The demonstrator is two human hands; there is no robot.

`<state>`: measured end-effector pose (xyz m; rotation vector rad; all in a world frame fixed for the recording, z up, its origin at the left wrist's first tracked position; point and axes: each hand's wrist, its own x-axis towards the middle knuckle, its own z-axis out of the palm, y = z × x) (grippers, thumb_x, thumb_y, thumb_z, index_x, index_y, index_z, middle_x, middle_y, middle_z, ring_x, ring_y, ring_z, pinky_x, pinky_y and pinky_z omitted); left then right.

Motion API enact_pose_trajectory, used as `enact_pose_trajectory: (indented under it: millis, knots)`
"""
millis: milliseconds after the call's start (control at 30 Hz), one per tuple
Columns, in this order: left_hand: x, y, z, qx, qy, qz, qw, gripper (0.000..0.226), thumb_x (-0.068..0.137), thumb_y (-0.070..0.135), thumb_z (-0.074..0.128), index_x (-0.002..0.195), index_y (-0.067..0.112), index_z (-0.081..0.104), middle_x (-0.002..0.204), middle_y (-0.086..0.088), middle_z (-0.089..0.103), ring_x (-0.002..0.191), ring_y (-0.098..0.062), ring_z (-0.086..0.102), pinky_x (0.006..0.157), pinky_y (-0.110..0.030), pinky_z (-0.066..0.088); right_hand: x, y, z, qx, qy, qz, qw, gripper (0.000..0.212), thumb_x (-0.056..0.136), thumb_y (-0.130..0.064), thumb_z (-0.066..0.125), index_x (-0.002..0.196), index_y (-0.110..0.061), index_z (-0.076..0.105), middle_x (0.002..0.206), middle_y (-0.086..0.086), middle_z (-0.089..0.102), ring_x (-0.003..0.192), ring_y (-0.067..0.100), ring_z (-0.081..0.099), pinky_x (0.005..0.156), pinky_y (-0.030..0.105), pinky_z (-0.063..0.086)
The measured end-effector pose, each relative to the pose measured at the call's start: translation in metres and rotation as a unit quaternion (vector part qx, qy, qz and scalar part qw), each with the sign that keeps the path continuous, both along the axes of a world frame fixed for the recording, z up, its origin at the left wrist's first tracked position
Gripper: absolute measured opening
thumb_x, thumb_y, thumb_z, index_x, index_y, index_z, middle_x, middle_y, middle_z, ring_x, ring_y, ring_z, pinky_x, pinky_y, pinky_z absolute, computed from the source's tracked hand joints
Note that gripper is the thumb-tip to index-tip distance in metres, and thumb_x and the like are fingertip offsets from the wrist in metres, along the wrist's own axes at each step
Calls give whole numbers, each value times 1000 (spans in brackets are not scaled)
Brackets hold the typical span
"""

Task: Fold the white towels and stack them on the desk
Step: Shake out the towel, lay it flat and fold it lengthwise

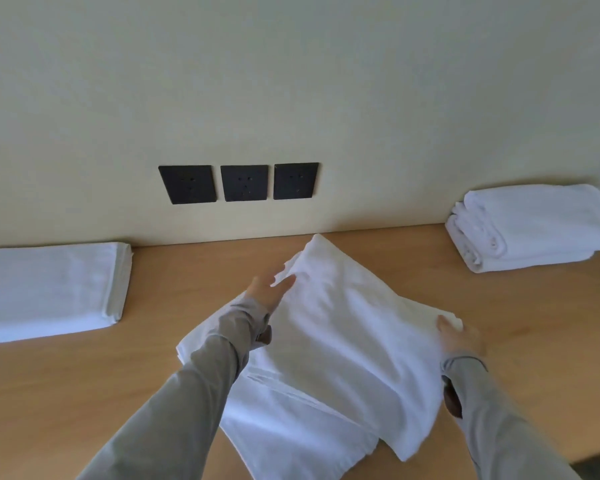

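Observation:
A white towel (pixel 340 344) lies partly folded in the middle of the wooden desk (pixel 499 306), its upper layer doubled over a lower layer that shows at the near edge. My left hand (pixel 269 289) holds the towel's far left corner, cloth bunched at the fingertips. My right hand (pixel 459 336) holds the right corner of the folded layer. A stack of folded white towels (pixel 534 226) sits at the back right of the desk. Both arms wear grey sleeves.
A flat folded white cloth (pixel 49 289) lies at the left against the wall. Three black wall sockets (pixel 239 183) sit above the desk's back edge. Bare wood shows between the towel and both piles.

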<state>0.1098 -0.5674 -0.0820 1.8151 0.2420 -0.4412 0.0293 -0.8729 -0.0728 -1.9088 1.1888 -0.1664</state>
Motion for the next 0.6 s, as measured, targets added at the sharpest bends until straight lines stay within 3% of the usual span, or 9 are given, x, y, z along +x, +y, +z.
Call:
enact_pose_trajectory:
  millis: [100, 167, 233, 333, 467, 600]
  knots:
    - [-21, 29, -32, 111, -1, 59, 992, 45, 90, 23, 61, 131, 13, 51, 136, -11, 50, 120, -27, 49, 88, -28, 39, 7, 4, -10, -91, 78, -3, 993, 59, 88, -19, 63, 136, 3, 36, 137, 25, 41, 124, 41, 40, 99, 52, 37]
    - [-39, 47, -47, 198, 2, 99, 975, 44, 90, 22, 61, 131, 11, 50, 137, -12, 47, 121, -31, 47, 94, -33, 39, 6, 24, -10, -211, 43, 43, 976, 65, 83, -15, 69, 136, 1, 35, 136, 27, 40, 124, 43, 37, 97, 57, 35]
    - [-58, 60, -58, 283, 28, 131, 950, 51, 89, 26, 61, 135, 12, 45, 141, -12, 42, 126, -33, 40, 102, -40, 32, 2, 63, -13, -271, -65, 162, 947, 51, 80, -18, 69, 124, 2, 51, 125, 26, 52, 116, 44, 46, 88, 54, 39]
    - [-81, 69, -69, 349, 81, 169, 918, 67, 84, 36, 64, 141, 15, 35, 147, -11, 32, 131, -35, 30, 106, -47, 26, -21, 139, -24, -242, -142, 419, 864, 43, 76, -33, 66, 108, -3, 64, 110, 12, 64, 103, 34, 60, 82, 44, 49]
    - [-89, 75, -74, 288, 116, 276, 910, 80, 78, 36, 72, 143, 13, 32, 141, -17, 36, 131, -35, 29, 107, -48, 25, -45, 204, -45, -290, -43, 639, 711, 72, 55, -62, 76, 108, -14, 69, 110, 0, 68, 100, 19, 66, 77, 30, 56]
    - [-95, 80, -82, 184, 153, 355, 904, 72, 75, 29, 77, 133, 4, 43, 128, -21, 50, 117, -39, 47, 101, -47, 39, -38, 209, -54, -332, 28, 653, 680, 83, 31, -47, 87, 106, -12, 73, 107, 1, 71, 94, 16, 69, 72, 29, 57]
